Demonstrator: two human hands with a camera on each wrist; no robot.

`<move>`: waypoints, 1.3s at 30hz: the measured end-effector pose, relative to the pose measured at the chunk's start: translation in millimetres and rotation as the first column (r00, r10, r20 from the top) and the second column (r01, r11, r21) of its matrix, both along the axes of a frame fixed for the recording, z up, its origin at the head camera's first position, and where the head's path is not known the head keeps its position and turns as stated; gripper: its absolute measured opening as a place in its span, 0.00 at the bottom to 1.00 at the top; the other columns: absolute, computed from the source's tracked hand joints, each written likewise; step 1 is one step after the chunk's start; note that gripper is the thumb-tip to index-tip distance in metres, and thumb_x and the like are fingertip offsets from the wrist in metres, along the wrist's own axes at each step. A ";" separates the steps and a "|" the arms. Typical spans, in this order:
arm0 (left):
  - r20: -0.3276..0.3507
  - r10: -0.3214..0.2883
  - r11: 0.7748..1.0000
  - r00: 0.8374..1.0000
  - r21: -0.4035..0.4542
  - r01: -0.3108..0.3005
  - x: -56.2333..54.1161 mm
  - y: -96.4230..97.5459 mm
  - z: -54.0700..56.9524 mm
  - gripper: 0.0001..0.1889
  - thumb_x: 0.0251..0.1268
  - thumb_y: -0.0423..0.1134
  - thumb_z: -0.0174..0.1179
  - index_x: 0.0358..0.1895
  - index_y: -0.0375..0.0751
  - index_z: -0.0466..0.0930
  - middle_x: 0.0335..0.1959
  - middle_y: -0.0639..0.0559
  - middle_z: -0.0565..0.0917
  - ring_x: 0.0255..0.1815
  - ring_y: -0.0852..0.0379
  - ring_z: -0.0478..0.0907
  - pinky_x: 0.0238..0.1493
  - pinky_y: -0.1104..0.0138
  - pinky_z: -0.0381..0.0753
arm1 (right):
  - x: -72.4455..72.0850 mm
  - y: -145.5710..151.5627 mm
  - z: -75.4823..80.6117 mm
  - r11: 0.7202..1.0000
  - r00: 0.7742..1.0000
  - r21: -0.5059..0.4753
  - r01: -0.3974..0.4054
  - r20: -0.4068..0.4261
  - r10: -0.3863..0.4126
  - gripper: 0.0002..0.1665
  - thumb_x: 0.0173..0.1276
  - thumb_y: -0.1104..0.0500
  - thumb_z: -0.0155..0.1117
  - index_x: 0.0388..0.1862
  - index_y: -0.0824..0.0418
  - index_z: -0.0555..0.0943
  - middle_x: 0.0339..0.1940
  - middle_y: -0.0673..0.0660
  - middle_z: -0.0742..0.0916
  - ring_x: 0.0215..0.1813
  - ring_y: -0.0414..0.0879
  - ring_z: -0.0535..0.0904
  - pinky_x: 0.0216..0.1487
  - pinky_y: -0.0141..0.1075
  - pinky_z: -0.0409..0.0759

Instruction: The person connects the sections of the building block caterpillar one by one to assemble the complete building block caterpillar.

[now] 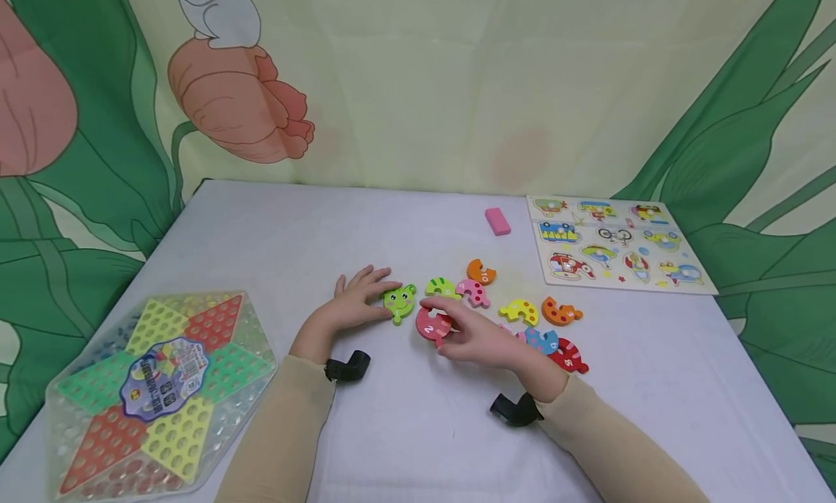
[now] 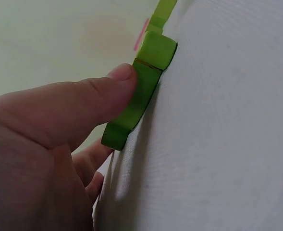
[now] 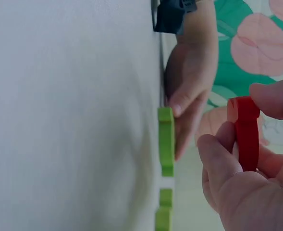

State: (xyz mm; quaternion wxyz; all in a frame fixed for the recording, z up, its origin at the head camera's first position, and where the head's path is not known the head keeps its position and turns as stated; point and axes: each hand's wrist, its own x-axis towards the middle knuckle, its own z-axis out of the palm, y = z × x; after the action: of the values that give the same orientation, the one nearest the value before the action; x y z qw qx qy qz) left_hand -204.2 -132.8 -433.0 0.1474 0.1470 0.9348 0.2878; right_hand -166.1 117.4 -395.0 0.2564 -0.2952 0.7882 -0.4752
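Observation:
My left hand (image 1: 355, 300) holds a green puzzle piece with a smiling animal face (image 1: 399, 303) flat on the table, between thumb and index finger. In the left wrist view the thumb presses the edge of this green piece (image 2: 139, 94). Just to the right, my right hand (image 1: 480, 332) pinches a round red puzzle piece marked 2 (image 1: 432, 326). In the right wrist view that red piece (image 3: 248, 134) is raised off the table, edge-on between thumb and fingers. Behind the right hand lie a green striped piece (image 1: 443, 287) and a pink dotted piece (image 1: 473, 293).
Further pieces lie around: orange (image 1: 481, 271), yellow (image 1: 519, 311), another orange (image 1: 562, 312), blue (image 1: 542, 340) and red striped (image 1: 570, 356). A pink block (image 1: 498, 221) and a vehicle puzzle board (image 1: 620, 245) are at the back right. A hexagonal game board (image 1: 163, 387) lies front left.

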 end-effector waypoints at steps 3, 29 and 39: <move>-0.007 0.003 1.000 1.000 -0.001 -0.003 -0.1 -0.3 0.2 0.28 0.55 0.50 0.58 0.63 0.59 0.67 0.72 0.53 0.54 0.74 0.47 0.36 0.65 0.40 0.24 | -1.6 -9.0 -4.6 0.999 1.000 0.031 -0.012 0.026 0.011 0.43 0.55 0.67 0.63 0.68 0.54 0.58 0.65 0.53 0.67 0.62 0.49 0.65 0.51 0.36 0.79; -0.014 -0.010 1.000 1.000 0.009 0.010 -0.7 -2.6 0.1 0.28 0.56 0.50 0.57 0.63 0.58 0.67 0.72 0.53 0.54 0.74 0.48 0.37 0.65 0.40 0.26 | -12.2 -19.7 -21.8 0.984 0.996 0.168 -0.055 0.084 0.042 0.42 0.55 0.66 0.59 0.65 0.41 0.59 0.47 0.51 0.73 0.34 0.43 0.71 0.33 0.31 0.72; -0.009 -0.025 0.999 1.000 0.029 0.025 1.3 -2.5 4.7 0.28 0.57 0.50 0.57 0.63 0.57 0.67 0.72 0.52 0.53 0.74 0.47 0.36 0.65 0.40 0.25 | -11.5 -19.0 -25.7 0.991 0.996 0.129 -0.022 0.088 0.010 0.38 0.58 0.61 0.60 0.65 0.42 0.59 0.59 0.50 0.70 0.55 0.45 0.67 0.46 0.33 0.76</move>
State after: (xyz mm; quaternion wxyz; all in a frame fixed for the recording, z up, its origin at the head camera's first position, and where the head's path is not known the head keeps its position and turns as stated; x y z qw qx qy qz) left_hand -202.9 -135.3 -428.3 0.1450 0.1621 0.9292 0.2989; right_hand -177.5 98.4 -420.7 0.3131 -0.2632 0.8031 -0.4332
